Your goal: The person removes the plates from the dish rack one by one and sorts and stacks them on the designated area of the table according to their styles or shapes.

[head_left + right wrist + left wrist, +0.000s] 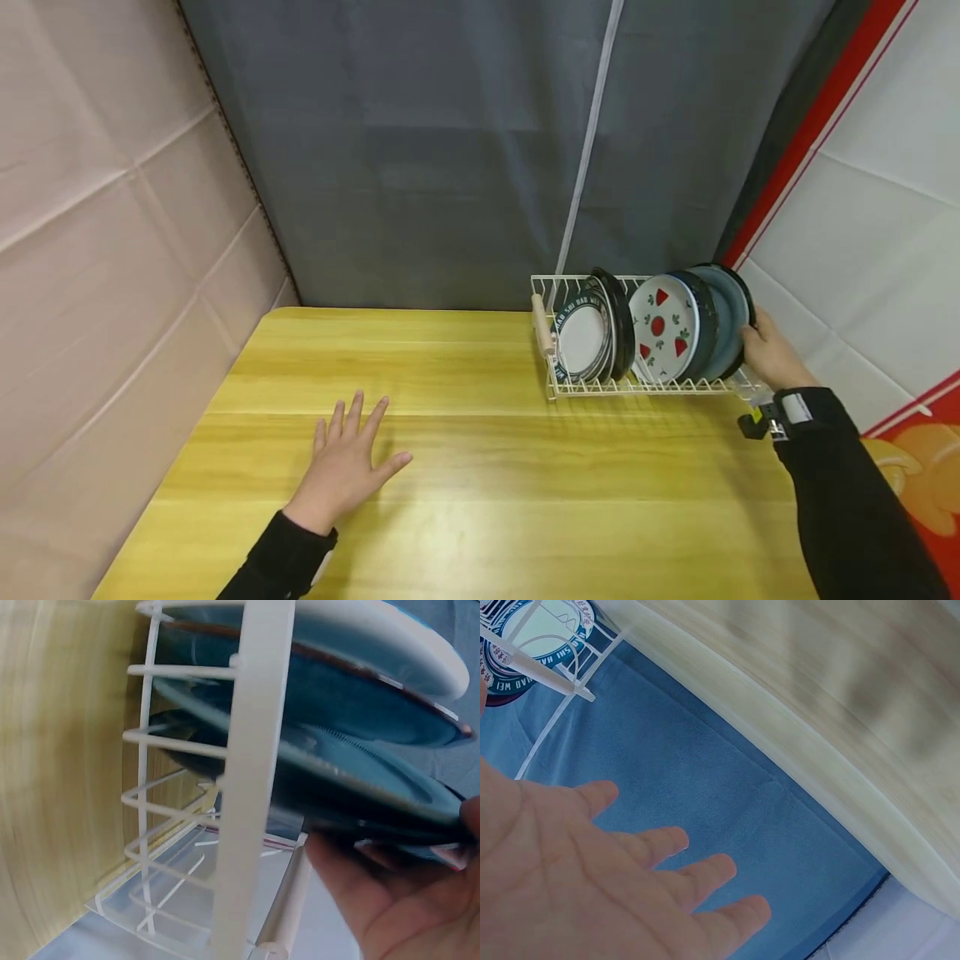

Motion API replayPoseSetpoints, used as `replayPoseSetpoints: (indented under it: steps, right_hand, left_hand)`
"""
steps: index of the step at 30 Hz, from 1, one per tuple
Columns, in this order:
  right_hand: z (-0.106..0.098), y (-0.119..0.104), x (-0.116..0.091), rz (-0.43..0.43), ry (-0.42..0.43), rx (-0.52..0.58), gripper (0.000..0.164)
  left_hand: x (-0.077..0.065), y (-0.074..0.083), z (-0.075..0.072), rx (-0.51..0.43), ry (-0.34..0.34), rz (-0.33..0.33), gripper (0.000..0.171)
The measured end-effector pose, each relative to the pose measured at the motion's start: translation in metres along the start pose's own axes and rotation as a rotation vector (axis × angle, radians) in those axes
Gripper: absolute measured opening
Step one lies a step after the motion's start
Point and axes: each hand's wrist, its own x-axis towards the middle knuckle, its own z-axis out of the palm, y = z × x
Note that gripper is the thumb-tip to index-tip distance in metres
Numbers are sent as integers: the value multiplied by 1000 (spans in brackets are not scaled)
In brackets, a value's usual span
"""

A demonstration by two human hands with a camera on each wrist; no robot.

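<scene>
My right hand (pixel 772 354) is at the right end of a white wire dish rack (pixel 600 394), gripping the edge of a dark-rimmed blue plate (pixel 729 321). In the right wrist view its fingers lie under the plate's dark underside, with the thumb at the rim. Beside that plate stand a dark-edged plate (pixel 707 325) and a white strawberry-patterned plate (pixel 660 325). Over the table, my left hand (pixel 347 471) is held with its fingers spread and nothing in it. The left wrist view shows its palm (pixel 577 877).
Lettered small plates (pixel 581 342) and a black dish (pixel 621 329) stand in the rack's left half. The rack has a wooden handle (pixel 542 325). It sits on a yellow wooden table (pixel 480 483), between a grey curtain (pixel 420 167) and a white right wall (pixel 885 242).
</scene>
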Motion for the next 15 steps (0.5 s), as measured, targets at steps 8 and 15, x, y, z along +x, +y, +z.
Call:
replayPoseSetpoints:
  steps: [8,15]
  right_hand:
    - [-4,8,4,-60,50,-134,49]
    - [-7,-2,9,27,89,-246,51]
  left_hand:
    - [3,-1,2,-8,-8,-4,88]
    - [1,1,1,9,-10,-18,90]
